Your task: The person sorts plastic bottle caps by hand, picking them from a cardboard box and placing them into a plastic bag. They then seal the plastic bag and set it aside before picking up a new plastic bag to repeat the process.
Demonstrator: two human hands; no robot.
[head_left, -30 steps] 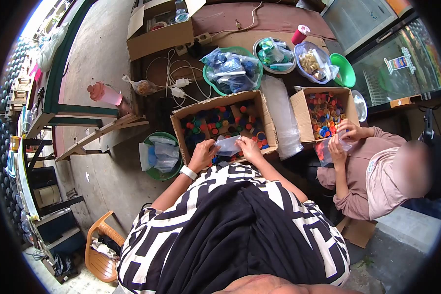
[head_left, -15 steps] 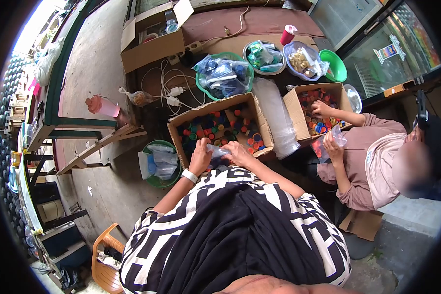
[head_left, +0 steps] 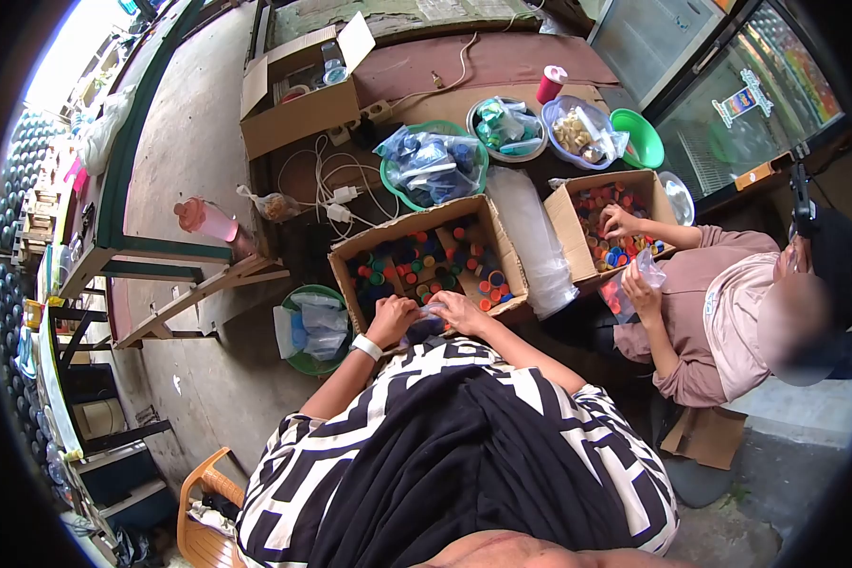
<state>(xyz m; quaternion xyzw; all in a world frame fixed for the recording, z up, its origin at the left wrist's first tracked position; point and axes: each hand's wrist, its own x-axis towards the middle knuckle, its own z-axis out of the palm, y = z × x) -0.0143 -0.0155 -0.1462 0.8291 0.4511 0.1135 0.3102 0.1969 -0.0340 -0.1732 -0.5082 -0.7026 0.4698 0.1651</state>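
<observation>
A clear plastic bag (head_left: 427,327) with dark contents sits at the near edge of an open cardboard box (head_left: 362,248). My left hand (head_left: 394,319) has its fingers closed on the bag's left side. On the opposite side my right hand (head_left: 461,311) pinches the bag near its top. The fingertips are partly hidden, and I cannot make out the bag's contents clearly. Inside the box lie many loose bottle caps (head_left: 490,284) in red, orange, green, blue and black.
To the right a co-worker's hand (head_left: 621,221) reaches into another cap box (head_left: 566,220); their other hand holds a plastic bag (head_left: 619,295). Behind stand basins with bagged caps (head_left: 435,163). A green basin (head_left: 314,363) is at left, clear plastic (head_left: 530,237) between the boxes.
My hands have moved slightly down toward my lap with the bag, its pale top now lower between them. The whole view has shifted a little. The co-worker's hands stay nearly in place.
</observation>
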